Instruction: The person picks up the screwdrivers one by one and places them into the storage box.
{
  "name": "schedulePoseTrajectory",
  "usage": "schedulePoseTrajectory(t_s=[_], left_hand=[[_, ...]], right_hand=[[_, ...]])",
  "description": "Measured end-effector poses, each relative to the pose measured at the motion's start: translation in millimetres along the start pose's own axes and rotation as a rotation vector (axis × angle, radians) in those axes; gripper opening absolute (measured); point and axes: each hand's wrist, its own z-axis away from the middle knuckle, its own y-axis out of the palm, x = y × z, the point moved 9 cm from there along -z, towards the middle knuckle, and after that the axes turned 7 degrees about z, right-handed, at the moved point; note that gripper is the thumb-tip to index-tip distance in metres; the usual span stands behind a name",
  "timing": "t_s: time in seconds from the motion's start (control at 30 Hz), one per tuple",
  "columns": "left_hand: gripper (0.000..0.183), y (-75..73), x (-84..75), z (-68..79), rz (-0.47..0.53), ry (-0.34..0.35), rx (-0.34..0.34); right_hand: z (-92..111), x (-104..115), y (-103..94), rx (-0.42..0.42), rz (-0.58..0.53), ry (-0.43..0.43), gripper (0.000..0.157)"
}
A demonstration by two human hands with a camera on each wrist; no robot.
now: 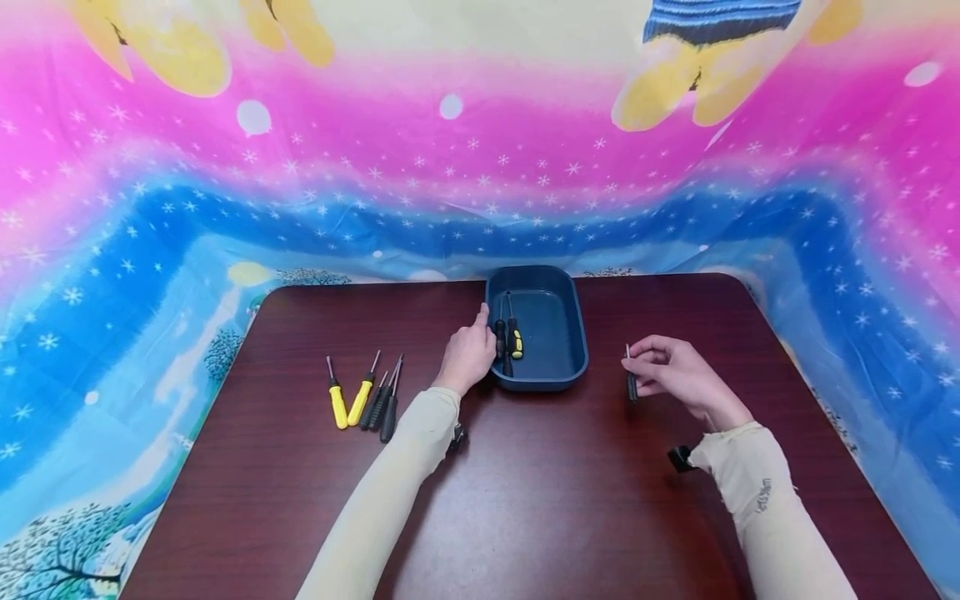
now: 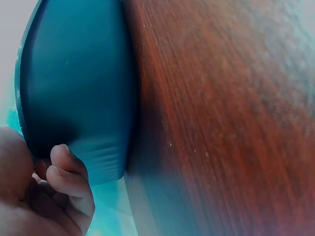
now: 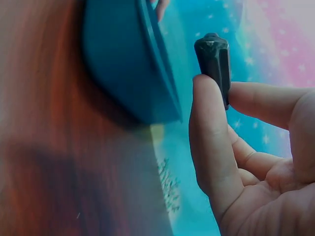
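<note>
Reference: dark blue rectangular plastic bin (image 1: 543, 386), standing on the wood-grain table (image 1: 525, 500). Left hand (image 1: 468, 354) at the bin's left wall: index finger nearly straight along the rim, the other visible fingers bent in against the outer wall; the hand grips that edge. Right hand (image 1: 678, 377) to the right of the bin, apart from it: thumb and finger pinch a slim black-handled screwdriver (image 1: 632, 387), the gap between them no wider than the handle; remaining fingers loosely bent. This screwdriver is outside the bin, off its right wall, above the table, pale metal shaft uppermost in the head view. Inside the bin, near its left wall: a yellow-and-black screwdriver (image 1: 515, 340) and black tools (image 1: 507, 366), lying close together, exact count uncertain. Left of the bin, apart from it: two yellow-handled screwdrivers (image 1: 338, 407) and three black-handled screwdrivers (image 1: 389, 420), roughly side by side, handles nearer the camera. Behind the bin: pink-and-blue snowflake-print cloth (image 1: 420, 162)
</note>
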Motion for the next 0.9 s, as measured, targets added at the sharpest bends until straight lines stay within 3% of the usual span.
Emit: schedulePoseTrajectory(t_s=[0.53, 0.9], left_hand=[[0.055, -0.8, 0.1, 1.0, 0.013, -0.014, 0.009], [0.054, -1.8, -0.8, 1.5, 0.011, -0.012, 0.01]], right_hand=[[-29, 56, 37.1, 0.048, -0.064, -0.06, 0.032], [-51, 75, 60.4, 0.074, -0.054, -0.051, 0.032]])
